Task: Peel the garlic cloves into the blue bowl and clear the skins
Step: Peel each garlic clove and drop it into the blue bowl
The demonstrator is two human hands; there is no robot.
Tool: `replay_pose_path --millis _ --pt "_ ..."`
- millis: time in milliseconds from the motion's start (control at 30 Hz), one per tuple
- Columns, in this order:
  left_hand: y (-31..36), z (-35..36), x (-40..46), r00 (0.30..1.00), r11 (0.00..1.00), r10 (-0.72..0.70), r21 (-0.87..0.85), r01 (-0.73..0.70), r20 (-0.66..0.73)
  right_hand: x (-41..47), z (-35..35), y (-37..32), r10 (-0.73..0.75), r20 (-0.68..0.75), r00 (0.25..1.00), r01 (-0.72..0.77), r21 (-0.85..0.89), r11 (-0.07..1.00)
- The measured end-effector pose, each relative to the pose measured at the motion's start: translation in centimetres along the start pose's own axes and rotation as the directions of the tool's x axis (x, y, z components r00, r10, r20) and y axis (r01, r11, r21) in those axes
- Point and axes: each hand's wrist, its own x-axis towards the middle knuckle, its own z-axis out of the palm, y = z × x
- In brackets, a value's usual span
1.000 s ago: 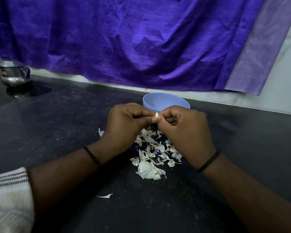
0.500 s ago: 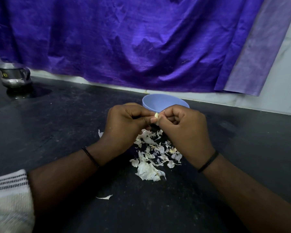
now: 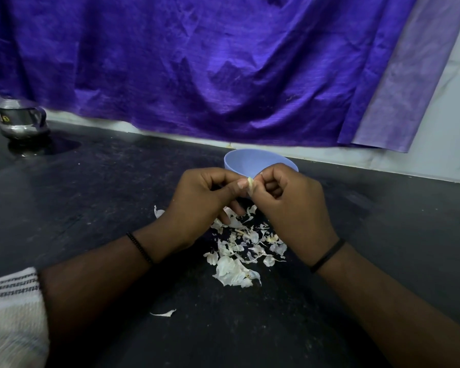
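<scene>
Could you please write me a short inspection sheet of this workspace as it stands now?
Surface: dark countertop, scuffed and dusty.
Job's things: blue bowl behind the hands, contents not visible; garlic clove held between both hands; skins heaped on the counter below.
Clutter: one stray skin nearer the person.
Grippers: left hand and right hand both pinch the clove.
Cables: nothing seen.
Surroundings: purple cloth hanging on the wall; steel pot far left.

Black band (image 3: 141,247) ea. wrist; striped knit sleeve (image 3: 11,309) L.
</scene>
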Motion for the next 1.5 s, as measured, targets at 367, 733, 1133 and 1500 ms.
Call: replay_pose_path --millis 367,733,1133,1500 --pt "-0.08 0.19 -0.06 0.999 1.0 -0.014 -0.021 0.013 -0.029 -0.07 -0.13 -0.13 -0.09 0.036 0.995 0.091 -0.039 0.995" --pt "0.32 0.3 0.2 1.0 0.997 -0.018 -0.072 0.017 -0.016 0.0 0.28 -0.35 0.194 0.121 0.973 -0.22 0.252 0.943" --pt "-0.01 -0.45 0.69 0.994 0.978 -0.113 -0.176 0.111 -0.005 0.45 -0.06 -0.45 0.334 0.294 0.896 -0.44 0.484 0.757" --pt "0.18 -0.37 0.43 0.994 0.988 -0.113 -0.107 0.111 -0.008 -0.14 0.17 -0.43 0.2 0.126 0.971 -0.226 0.245 0.943"
